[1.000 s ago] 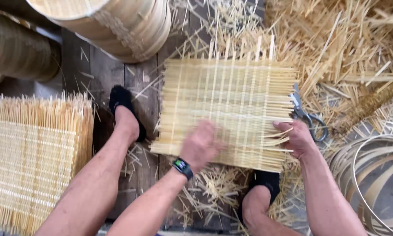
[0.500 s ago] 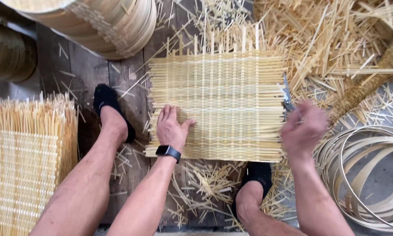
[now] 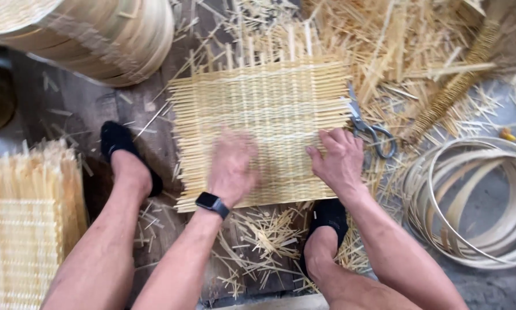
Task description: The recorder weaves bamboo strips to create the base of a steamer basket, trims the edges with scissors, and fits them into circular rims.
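A square woven bamboo mat [image 3: 264,103] lies flat on the floor between my feet. My left hand [image 3: 232,166], blurred by motion, rests palm down on the mat's near middle; a dark smartwatch [image 3: 212,204] is on that wrist. My right hand [image 3: 338,161] presses flat on the mat's near right part, fingers spread. Neither hand holds anything. Scissors [image 3: 370,129] lie on the floor just off the mat's right edge, close to my right hand.
A stack of woven mats [image 3: 25,224] sits at the left. Round bamboo steamer frames [image 3: 109,40] stand at top left. Coiled bamboo hoops [image 3: 482,201] lie at the right. Loose bamboo strips [image 3: 418,51] litter the floor. My black-socked feet [image 3: 123,149] flank the mat.
My right hand came down from beside the scissors onto the mat's right part. My left hand slid right toward the mat's middle. The mat shifted slightly.
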